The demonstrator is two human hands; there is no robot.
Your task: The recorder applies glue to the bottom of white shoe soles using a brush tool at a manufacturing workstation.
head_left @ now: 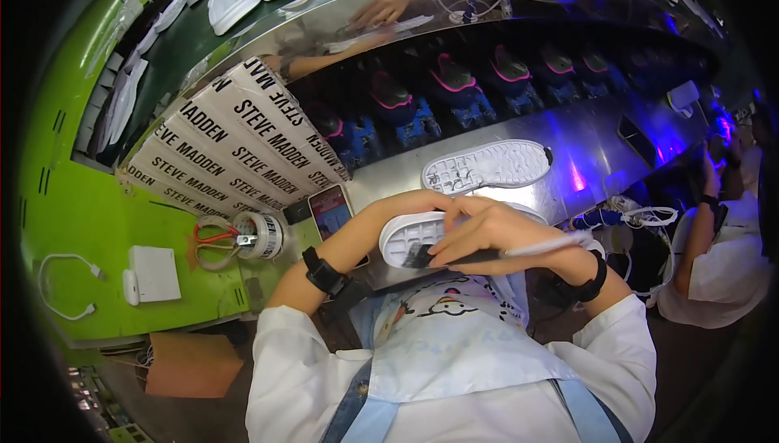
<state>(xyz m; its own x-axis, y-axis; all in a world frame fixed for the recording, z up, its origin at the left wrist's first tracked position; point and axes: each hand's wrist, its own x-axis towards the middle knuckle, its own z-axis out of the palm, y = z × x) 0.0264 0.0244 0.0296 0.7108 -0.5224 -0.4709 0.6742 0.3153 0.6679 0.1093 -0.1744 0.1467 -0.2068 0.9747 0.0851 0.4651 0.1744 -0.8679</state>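
Observation:
A white shoe sole [399, 242] with a grid of square hollows is held close in front of my apron. My left hand [436, 201] curls over its far side and grips it; most of those fingers are hidden behind my other hand. In my right hand [487, 234] is what looks like a brush with a pale handle [553, 245] sticking out past the wrist. Dark bristles or a dark patch show at the sole's hollows by the right fingertips. Just beyond lies a second white sole [487, 165], hollow side up, with dark marks at its left end.
A metal bench [588, 155] carries a phone [330, 214] and a printed box [235, 139]. On the green table [199, 258] are a tape roll [261, 236], red-handled scissors [213, 230] and a white case [154, 273]. More soles [234, 3] lie on the belt. A co-worker [714, 256] sits right.

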